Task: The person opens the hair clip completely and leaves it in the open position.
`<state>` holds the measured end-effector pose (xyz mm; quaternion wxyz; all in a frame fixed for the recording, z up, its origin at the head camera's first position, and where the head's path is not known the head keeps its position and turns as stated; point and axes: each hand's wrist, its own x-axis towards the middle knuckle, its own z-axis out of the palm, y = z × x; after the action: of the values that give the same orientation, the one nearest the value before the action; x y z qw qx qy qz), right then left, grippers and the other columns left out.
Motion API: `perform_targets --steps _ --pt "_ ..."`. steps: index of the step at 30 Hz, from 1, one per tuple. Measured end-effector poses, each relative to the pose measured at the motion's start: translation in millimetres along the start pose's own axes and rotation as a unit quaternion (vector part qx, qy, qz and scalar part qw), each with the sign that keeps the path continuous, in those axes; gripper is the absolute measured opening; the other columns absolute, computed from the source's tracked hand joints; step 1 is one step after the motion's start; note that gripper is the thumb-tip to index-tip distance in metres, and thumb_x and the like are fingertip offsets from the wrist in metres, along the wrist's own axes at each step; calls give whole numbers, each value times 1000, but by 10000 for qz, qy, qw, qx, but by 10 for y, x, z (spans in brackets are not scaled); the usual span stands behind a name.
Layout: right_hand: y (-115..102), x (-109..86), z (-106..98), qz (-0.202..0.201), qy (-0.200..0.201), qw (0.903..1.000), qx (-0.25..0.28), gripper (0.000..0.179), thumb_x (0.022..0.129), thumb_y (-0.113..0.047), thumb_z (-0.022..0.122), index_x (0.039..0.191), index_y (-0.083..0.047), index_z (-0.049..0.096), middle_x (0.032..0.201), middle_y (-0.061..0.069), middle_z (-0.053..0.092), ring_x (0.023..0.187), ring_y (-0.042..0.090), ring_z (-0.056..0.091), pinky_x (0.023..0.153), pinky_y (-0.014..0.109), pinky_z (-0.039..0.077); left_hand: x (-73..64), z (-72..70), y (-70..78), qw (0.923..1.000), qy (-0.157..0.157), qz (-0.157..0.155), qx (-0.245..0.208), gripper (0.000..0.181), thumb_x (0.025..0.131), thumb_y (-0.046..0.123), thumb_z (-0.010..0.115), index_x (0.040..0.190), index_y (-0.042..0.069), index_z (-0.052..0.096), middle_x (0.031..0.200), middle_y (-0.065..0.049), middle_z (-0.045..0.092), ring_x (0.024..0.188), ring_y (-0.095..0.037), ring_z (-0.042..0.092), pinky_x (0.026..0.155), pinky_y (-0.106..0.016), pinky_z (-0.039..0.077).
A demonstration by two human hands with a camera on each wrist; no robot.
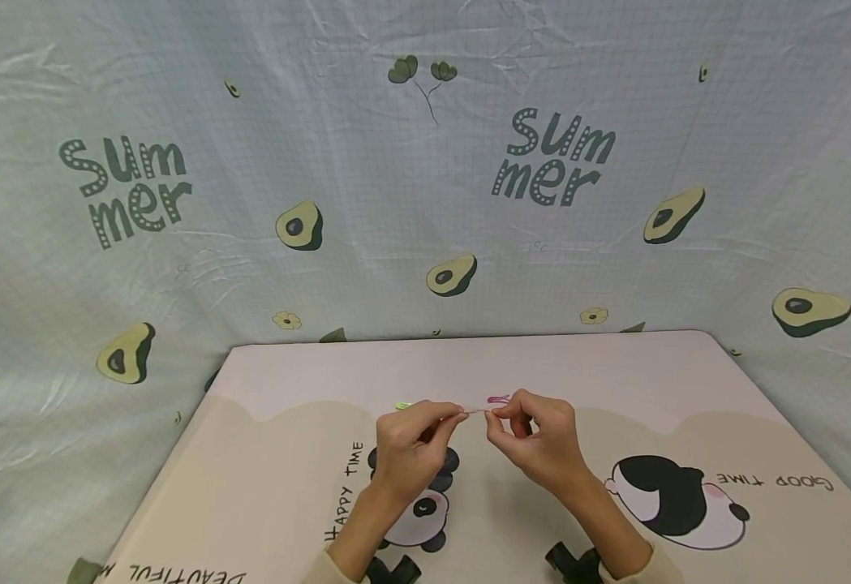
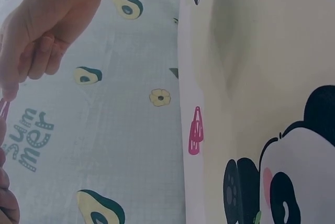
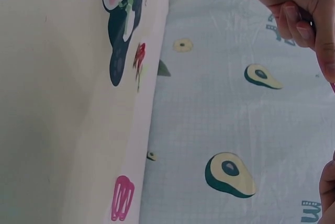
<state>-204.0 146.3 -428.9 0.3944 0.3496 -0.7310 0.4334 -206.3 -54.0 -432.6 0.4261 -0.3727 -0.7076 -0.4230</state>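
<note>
Both hands meet above the middle of the table (image 1: pixel 286 454). My left hand (image 1: pixel 458 418) and right hand (image 1: pixel 496 415) each pinch one end of a small pale pink hair clip (image 1: pixel 478 410), held level between thumb and forefinger. In the left wrist view the right hand (image 2: pixel 11 92) pinches the clip's tip (image 2: pixel 3 110) at the left edge. The right wrist view shows the left hand (image 3: pixel 314 25) with its fingers curled at the top right. A magenta hair clip (image 1: pixel 498 399) (image 2: pixel 196 130) (image 3: pixel 123 198) lies on the table just behind the hands. A green clip (image 1: pixel 403 405) lies to the left.
The table has a cream top with printed pandas (image 1: pixel 676 499) and lettering. A pale grid cloth (image 1: pixel 425 203) with avocados and "Summer" print hangs behind and around the table. Dark wrist straps (image 1: pixel 574 561) show at the bottom edge.
</note>
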Motion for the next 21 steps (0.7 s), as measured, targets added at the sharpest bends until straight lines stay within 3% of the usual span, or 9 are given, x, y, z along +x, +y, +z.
perform_targets --steps 21 --pt "8 -13 32 -62 5 10000 29 30 66 12 78 70 -13 61 51 -4 44 50 -1 35 46 12 31 5 -17 -17 9999 -32 -60 80 12 82 -2 81 89 8 78 68 -1 71 49 -4 48 50 -6 38"
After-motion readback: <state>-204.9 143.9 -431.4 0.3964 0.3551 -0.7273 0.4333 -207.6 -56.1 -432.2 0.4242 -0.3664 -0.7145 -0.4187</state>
